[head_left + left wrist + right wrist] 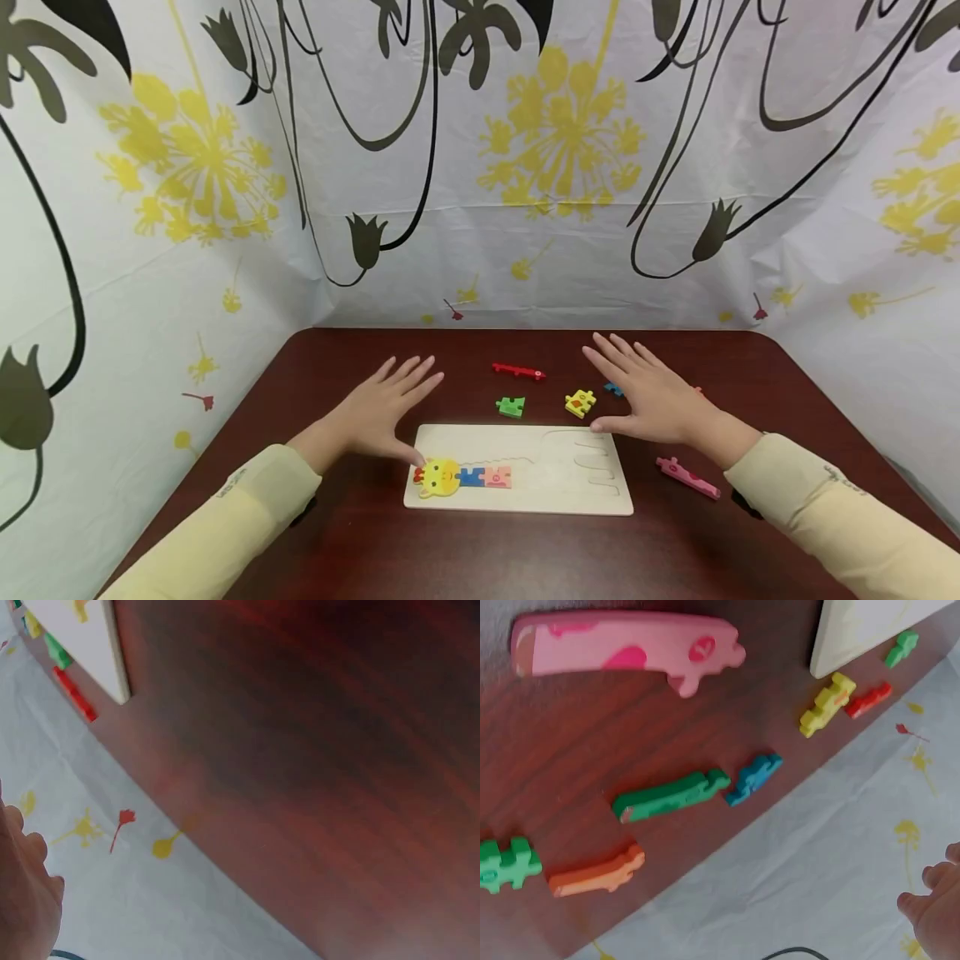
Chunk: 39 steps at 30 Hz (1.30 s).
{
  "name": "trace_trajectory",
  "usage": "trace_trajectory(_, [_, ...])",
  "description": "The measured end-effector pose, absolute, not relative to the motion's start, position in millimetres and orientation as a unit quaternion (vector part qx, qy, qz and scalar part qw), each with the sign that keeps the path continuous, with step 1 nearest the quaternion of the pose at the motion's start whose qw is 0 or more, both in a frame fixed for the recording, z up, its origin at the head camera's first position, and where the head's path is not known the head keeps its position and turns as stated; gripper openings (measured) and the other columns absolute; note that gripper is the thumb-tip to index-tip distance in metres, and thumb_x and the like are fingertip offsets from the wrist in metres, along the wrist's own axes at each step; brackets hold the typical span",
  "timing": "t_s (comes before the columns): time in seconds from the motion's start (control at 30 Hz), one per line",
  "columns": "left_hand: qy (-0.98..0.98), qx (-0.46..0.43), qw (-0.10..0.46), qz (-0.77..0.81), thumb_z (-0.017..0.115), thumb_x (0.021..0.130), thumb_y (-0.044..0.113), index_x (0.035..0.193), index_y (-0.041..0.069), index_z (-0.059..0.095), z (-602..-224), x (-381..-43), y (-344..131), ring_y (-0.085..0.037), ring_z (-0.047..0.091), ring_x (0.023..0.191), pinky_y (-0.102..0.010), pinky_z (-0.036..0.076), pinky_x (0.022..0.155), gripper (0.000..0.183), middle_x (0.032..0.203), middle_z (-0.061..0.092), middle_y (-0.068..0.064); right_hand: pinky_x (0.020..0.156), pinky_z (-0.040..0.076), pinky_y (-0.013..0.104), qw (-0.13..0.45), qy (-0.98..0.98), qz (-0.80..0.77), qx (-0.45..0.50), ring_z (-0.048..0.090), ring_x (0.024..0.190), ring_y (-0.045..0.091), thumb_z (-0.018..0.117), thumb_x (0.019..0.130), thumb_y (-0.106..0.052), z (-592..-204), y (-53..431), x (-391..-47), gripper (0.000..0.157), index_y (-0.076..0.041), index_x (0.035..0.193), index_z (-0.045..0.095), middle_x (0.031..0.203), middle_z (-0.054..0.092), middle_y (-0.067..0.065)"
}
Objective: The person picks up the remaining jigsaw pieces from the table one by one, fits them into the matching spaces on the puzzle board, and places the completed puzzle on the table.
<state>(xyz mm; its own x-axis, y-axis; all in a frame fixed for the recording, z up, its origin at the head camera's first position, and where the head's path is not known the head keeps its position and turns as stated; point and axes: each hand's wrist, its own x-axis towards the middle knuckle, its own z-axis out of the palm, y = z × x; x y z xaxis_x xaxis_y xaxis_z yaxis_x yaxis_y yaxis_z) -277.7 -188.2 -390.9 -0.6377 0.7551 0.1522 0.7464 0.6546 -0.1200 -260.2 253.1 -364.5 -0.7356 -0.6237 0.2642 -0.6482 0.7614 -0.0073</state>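
Note:
A pale wooden puzzle board [555, 500] lies on the table with a yellow giraffe-head piece [438, 479], a blue piece [472, 477] and a salmon-pink piece [497, 477] joined in a row at its left. My left hand [375, 412] is spread, holding nothing, its thumb by the giraffe head; contact is unclear. Over the board's far right corner, my right hand [660, 400] is also spread and holds nothing. Beyond the board lie a green piece [512, 407], a yellow piece [581, 403] and a red piece [519, 371]. A blue piece [613, 389] is partly hidden behind the right hand.
Right of the board lies a long pink piece [687, 477]. The right wrist view also shows a dark green piece [671, 796], an orange piece [598, 872] and a light green piece [508, 864]. Patterned white cloth [465, 275] hangs around the dark red table [337, 550].

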Motion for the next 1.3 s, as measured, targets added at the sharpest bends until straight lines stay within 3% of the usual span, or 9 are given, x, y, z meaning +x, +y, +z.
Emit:
trace_trajectory(0.33, [-0.912, -0.411, 0.013, 0.005, 0.055, 0.066, 0.087, 0.156, 0.013, 0.021, -412.9, -267.5, -193.4, -0.027, 0.008, 0.147, -0.048, 0.011, 0.116, 0.121, 0.163, 0.007, -0.004, 0.104, 0.034, 0.058, 0.173, -0.915, 0.095, 0.353, 0.039, 0.134, 0.037, 0.066, 0.079, -0.067, -376.1, 240.3, -258.7, 0.099, -0.009, 0.152, 0.032, 0.154, 0.032, 0.016])
trace_trajectory(0.5, [-0.912, -0.411, -0.011, -0.005, 0.053, 0.065, 0.089, 0.155, 0.008, 0.023, -420.3, -263.7, -194.2, -0.026, 0.013, 0.147, -0.046, 0.014, 0.116, 0.125, 0.161, 0.016, -0.008, 0.100, 0.039, 0.058, 0.159, -0.920, 0.124, 0.335, 0.047, 0.126, 0.039, 0.067, 0.079, -0.066, -379.8, 233.0, -257.7, 0.098, -0.009, 0.151, 0.034, 0.152, 0.035, 0.016])
trace_trajectory(1.0, [-0.913, -0.402, -0.056, -0.026, 0.048, 0.065, 0.092, 0.154, 0.006, 0.026, -435.1, -256.5, -198.5, -0.023, 0.015, 0.146, -0.040, 0.018, 0.116, 0.126, 0.160, 0.020, -0.010, 0.098, 0.042, 0.057, 0.082, -0.932, 0.220, 0.275, 0.042, 0.131, 0.033, 0.062, 0.080, -0.070, -393.3, 203.2, -255.1, 0.094, -0.013, 0.150, 0.037, 0.146, 0.042, 0.012])
trace_trajectory(1.3, [-0.917, -0.396, -0.056, -0.012, 0.046, 0.067, 0.091, 0.154, 0.007, 0.024, -440.7, -256.6, -200.2, -0.022, 0.014, 0.146, -0.039, 0.018, 0.116, 0.123, 0.160, 0.020, -0.007, 0.095, 0.045, 0.053, 0.056, -0.921, 0.284, 0.261, 0.051, 0.121, 0.028, 0.061, 0.085, -0.064, -398.5, 187.4, -255.4, 0.084, -0.009, 0.146, 0.041, 0.138, 0.048, 0.009])
